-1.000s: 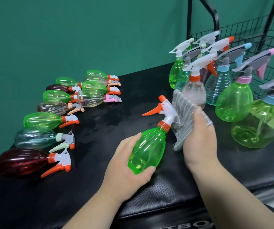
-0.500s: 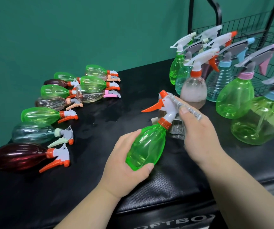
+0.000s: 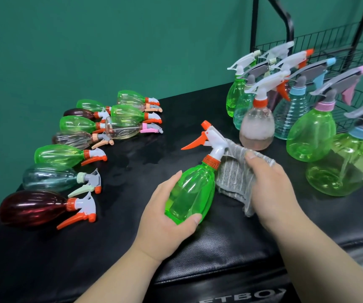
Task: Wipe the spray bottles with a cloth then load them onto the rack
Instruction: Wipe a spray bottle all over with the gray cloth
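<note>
The left grip (image 3: 163, 224) curls round the bottle (image 3: 189, 191) at its base, tilting it over the surface (image 3: 121, 248) so the neck meets the cloth (image 3: 230, 171) clutched in the right grip (image 3: 270, 189), rack (image 3: 340, 40) behind

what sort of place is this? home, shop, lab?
Probably a staged recording or demo setup, not a home: a plain green wall as backdrop, a black padded surface serving as table, many spray bottles laid in rows, and a black wire rack beside it.
</note>
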